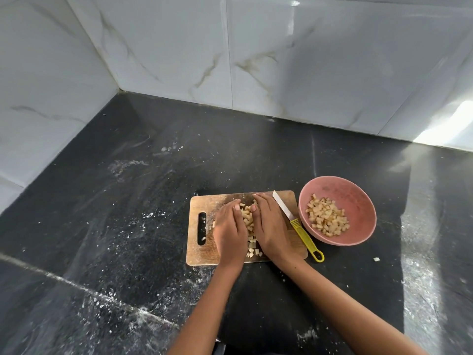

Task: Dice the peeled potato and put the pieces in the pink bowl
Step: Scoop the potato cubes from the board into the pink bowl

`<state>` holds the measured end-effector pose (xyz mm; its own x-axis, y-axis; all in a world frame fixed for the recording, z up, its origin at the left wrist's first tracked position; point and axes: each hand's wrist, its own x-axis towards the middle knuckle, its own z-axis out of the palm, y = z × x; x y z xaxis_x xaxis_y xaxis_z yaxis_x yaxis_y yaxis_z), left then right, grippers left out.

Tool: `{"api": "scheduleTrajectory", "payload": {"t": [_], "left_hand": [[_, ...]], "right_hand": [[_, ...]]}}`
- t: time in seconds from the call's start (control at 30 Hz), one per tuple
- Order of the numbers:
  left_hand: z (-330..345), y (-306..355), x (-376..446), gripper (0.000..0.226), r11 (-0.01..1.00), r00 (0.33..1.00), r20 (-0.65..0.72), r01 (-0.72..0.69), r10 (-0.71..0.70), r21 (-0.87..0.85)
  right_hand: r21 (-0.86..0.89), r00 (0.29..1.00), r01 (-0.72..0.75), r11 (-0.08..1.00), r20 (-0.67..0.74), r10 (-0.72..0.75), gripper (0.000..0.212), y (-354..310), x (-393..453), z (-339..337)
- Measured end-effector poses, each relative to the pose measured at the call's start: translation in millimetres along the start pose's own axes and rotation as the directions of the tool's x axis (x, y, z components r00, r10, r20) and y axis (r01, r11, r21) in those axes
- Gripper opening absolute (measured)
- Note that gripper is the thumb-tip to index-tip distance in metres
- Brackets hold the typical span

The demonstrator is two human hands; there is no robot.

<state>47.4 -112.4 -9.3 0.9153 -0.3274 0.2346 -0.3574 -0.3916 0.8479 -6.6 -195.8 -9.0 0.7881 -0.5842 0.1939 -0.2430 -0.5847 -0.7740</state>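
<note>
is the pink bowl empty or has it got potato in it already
Partly filled: the pink bowl holds a heap of diced potato on its lower side, with bare pink wall above.

Diced potato pieces (250, 228) lie piled on the wooden cutting board (202, 252). Further pale cubes fill the pink bowl (358, 198), just right of the board.

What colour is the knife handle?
Yellow; the knife handle shows best in the head view, beside the bowl.

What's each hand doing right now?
Left hand: open, cupped against the diced potato on the cutting board.
Right hand: open, cupping the same pile; knife set down.
</note>
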Motion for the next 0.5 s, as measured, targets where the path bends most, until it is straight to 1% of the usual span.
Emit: {"api": "scheduleTrajectory", "payload": {"t": [0.1, 0.17, 0.27, 0.4, 0.5], "left_hand": [[6.7, 5.8, -0.8, 0.048, 0.999, 0.999, 0.028, 0.04, -0.039, -0.029], [11.0, 10.2, -0.4, 0.049, 0.997, 0.998, 0.021, 0.057, -0.056, -0.058], [14.1, 15.4, 2.1, 0.045, 0.995, 0.998, -0.003, 0.06, -0.061, -0.08], [18.1, 19.2, 4.8, 0.042, 0.986, 0.994, -0.026, 0.097, -0.102, -0.133], [22.3, 20.7, 7.8, 0.04, 0.976, 0.99, -0.036, 0.124, -0.133, -0.178]], "right_hand": [[0.04, 1.0, 0.022, 0.999, -0.02, -0.021, 0.047, -6.2, 2.9, 2.8], [0.084, 0.999, 0.018, 0.996, -0.046, -0.014, 0.047, -10.3, 4.8, 3.2], [0.134, 0.996, 0.01, 0.991, -0.088, 0.002, 0.04, -12.8, 7.9, 3.1], [0.253, 0.992, -0.029, 0.967, -0.115, 0.06, 0.028, -17.5, 11.5, 3.4], [0.33, 0.982, -0.077, 0.941, -0.137, 0.128, 0.025, -19.1, 15.2, 4.8]]}}
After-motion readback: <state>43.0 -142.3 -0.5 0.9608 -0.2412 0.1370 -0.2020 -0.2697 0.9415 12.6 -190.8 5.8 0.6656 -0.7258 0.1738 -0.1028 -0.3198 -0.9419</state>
